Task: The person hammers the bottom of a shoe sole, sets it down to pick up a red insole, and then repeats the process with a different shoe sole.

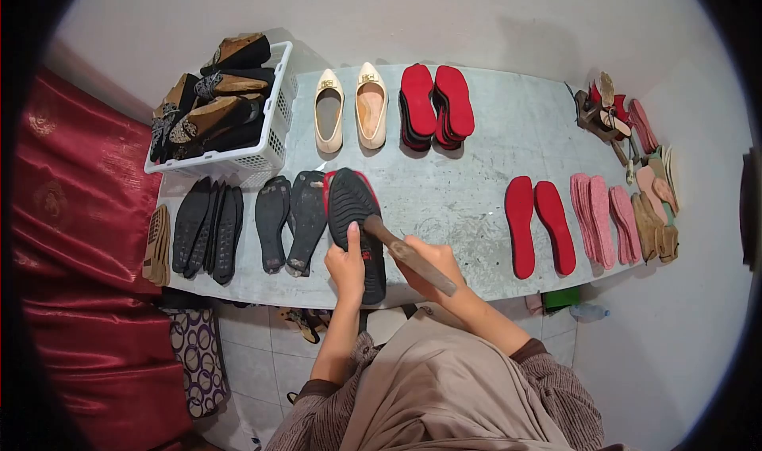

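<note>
Draping the person's front, a beige cloth is seen nearest. Just beyond, a black ribbed sole is held by the left hand at the near edge of the table, with red showing along its far end. A wooden-handled tool is gripped by the right hand; its tip is seen over the sole, though whether the two touch cannot be told. To the left, dark soles are laid out; to the right, two red insoles are placed beside pink ones. Farther back, a white basket, cream shoes and red-topped stacks are lined up before the wall.
</note>
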`<state>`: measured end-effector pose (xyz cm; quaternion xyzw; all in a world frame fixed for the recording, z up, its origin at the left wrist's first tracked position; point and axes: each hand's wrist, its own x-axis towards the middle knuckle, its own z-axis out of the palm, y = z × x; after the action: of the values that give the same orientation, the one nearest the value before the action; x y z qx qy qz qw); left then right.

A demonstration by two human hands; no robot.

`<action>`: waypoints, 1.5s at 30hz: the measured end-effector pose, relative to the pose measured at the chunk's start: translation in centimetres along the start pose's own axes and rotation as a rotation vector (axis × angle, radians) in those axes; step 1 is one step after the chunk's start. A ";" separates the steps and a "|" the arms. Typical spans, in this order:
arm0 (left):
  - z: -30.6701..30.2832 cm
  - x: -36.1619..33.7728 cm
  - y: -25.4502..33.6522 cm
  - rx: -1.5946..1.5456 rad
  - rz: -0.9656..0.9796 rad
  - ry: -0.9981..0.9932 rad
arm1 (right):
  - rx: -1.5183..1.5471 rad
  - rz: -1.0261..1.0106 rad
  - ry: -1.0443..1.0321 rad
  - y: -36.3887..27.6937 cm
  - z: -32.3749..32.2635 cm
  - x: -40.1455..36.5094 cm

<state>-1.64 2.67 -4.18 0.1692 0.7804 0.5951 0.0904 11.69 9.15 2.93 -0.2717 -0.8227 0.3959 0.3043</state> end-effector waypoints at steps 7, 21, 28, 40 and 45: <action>-0.2 0.3 0.8 -0.141 -0.091 0.002 | 0.012 0.034 -0.144 0.5 0.1 -0.4; -0.4 0.5 -0.2 -0.137 -0.226 -0.037 | -0.013 0.063 -0.247 0.8 0.7 -0.8; -0.7 0.5 0.4 -0.208 -0.284 -0.074 | -0.012 0.050 -0.227 0.9 1.0 -0.8; 0.0 0.8 0.8 -0.559 -0.256 -0.235 | 0.222 0.087 -0.103 -1.2 -2.0 0.2; -0.5 1.9 0.5 -0.526 -0.162 -0.276 | 0.244 -0.103 0.041 -1.3 -2.8 -0.2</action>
<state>-3.44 3.04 -3.42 0.1564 0.5908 0.7389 0.2837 13.59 9.65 5.36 -0.1982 -0.7749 0.4713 0.3716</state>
